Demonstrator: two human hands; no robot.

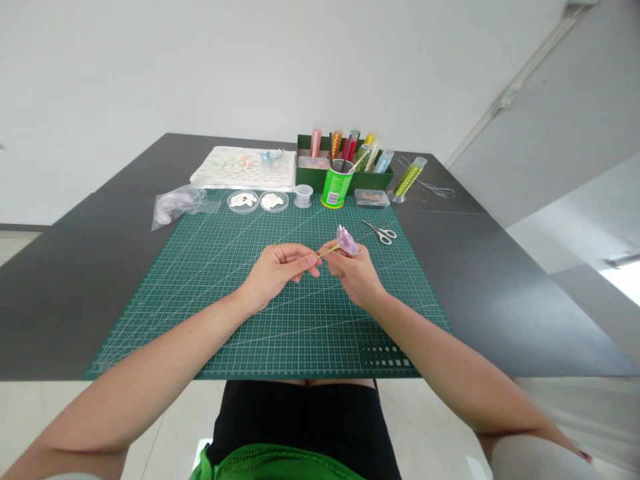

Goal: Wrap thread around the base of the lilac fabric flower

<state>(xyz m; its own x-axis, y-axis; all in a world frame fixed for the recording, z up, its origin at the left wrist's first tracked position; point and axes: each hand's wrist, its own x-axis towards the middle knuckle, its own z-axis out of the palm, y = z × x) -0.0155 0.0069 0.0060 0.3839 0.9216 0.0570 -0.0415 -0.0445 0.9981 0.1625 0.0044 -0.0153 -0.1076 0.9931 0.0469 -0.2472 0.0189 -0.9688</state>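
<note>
A pale purple artificial flower (347,241) with a thin green stem (328,251) is held above the green cutting mat (215,340). Thumb and fingers of my left hand (287,265) pinch the stem's far end. My right hand (354,270) is closed around the flower just under its petals, and its fingertips are partly hidden. The flower head tilts up to the right, with the stem slanting down to the left. To the right of my right hand, white-handled scissors (384,235) lie on the mat.
At the back are a green can (337,187) of tools, a dark green box (313,179) of coloured tubes, and a green tube (411,177). Two dishes of white pieces (243,200), a clear spool (303,195), a plastic bag (175,205) and white sheets (240,175) lie left.
</note>
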